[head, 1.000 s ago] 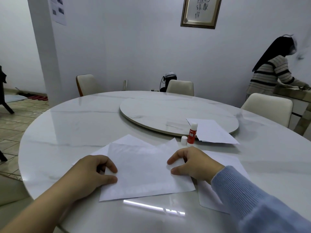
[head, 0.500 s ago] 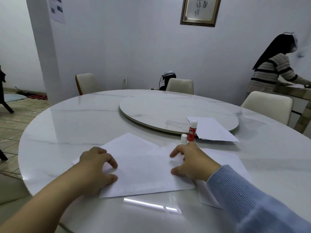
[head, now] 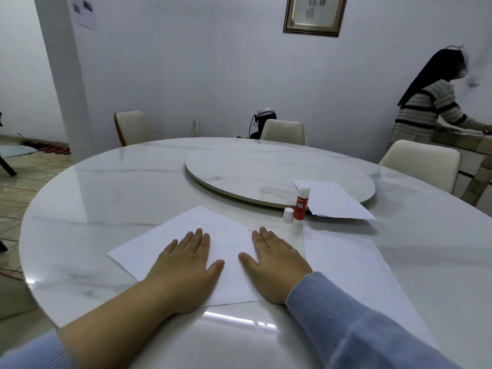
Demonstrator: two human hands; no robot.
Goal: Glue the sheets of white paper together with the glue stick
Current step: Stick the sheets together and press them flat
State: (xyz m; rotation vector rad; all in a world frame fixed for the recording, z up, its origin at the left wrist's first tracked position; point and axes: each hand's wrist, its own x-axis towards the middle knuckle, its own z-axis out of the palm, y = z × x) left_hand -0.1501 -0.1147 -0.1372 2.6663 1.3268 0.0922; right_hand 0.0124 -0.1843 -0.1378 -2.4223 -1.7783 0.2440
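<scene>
You are pressing both spread hands, left hand (head: 186, 265) and right hand (head: 277, 265), flat on the sheets (head: 221, 235), bonding them. The glue stick (head: 302, 203) is standing uncapped just beyond the sheets. Next, likely smooth outward toward the edges.

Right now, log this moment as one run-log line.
left hand: flat on paper | right hand: flat on paper | glue stick: upright, uncapped, cap beside it | phase: pressing sheets
</scene>
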